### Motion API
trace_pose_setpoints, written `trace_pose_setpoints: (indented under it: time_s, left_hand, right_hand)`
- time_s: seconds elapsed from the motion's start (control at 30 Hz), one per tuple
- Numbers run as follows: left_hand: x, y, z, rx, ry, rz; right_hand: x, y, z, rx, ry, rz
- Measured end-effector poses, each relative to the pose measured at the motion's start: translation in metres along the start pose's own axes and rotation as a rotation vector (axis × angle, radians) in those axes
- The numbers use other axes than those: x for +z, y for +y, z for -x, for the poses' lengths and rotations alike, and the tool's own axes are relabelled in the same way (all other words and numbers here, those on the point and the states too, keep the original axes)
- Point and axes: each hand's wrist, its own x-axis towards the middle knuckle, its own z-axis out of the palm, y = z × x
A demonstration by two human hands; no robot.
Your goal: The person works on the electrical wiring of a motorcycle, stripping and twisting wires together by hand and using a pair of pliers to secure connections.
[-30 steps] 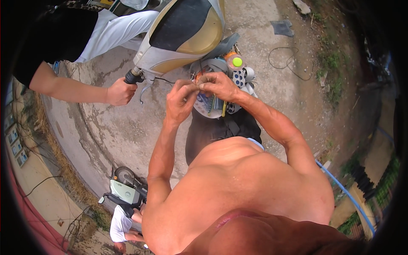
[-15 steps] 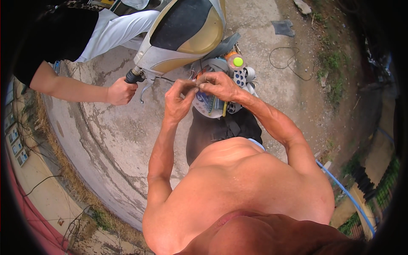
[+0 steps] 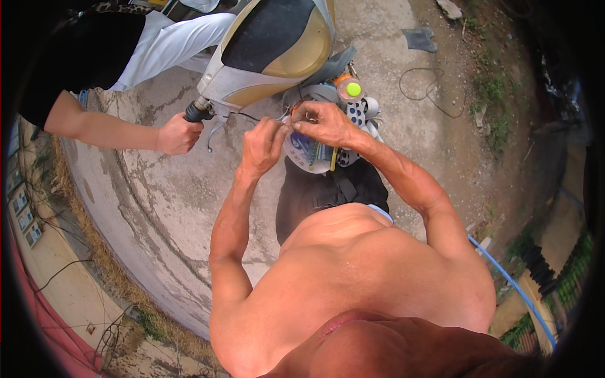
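Observation:
Both of my hands meet above a white tub (image 3: 313,167) of tools and supplies, in front of a white and gold scooter (image 3: 296,57). My left hand (image 3: 261,146) is closed in a pinch, its fingertips almost touching those of my right hand (image 3: 324,123). The right thumb and fingers are pinched together too. What lies between the fingertips is too small to make out. A thin dark cable (image 3: 247,116) runs from the scooter toward my left fingers. Beneath my right hand, a yellow-handled tool (image 3: 333,159) stands in the tub.
At the left, another person's hand (image 3: 179,134) grips the scooter's black handlebar grip (image 3: 198,112), with a brake lever (image 3: 215,136) beside it. A container with a yellow-green cap (image 3: 353,90) stands beyond the tub. A loose wire (image 3: 423,99) lies on the concrete at the right.
My left hand has tilted and shifted slightly left, its fingers more closed together. The right hand has moved a little up and left. The other person's hand stays on the grip.

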Motion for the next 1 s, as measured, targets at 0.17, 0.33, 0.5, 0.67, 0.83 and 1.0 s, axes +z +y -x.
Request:
trace_pose_setpoints:
  time_s: [0.17,0.33,0.5,0.67,0.83,1.0]
  left_hand:
    - [-0.001,-0.013,-0.001,-0.111,-0.037,0.107]
    - [-0.012,0.012,-0.01,-0.172,-0.063,0.255]
    - [-0.006,0.0,-0.003,-0.097,-0.016,0.14]
    - [-0.003,-0.002,0.0,-0.222,-0.082,0.184]
    - [0.008,-0.002,0.006,-0.178,-0.03,0.196]
    - [0.016,0.0,0.014,-0.239,0.003,0.259]
  right_hand:
    - [-0.002,-0.003,-0.003,-0.011,-0.015,0.053]
    - [0.003,0.011,-0.006,0.01,0.06,-0.1]
    - [0.003,0.014,-0.007,-0.024,0.042,-0.115]
    - [0.0,0.014,-0.005,0.018,-0.005,-0.103]
    - [-0.001,0.014,-0.001,-0.027,0.057,-0.099]
    - [-0.003,0.012,0.002,0.001,0.048,-0.141]
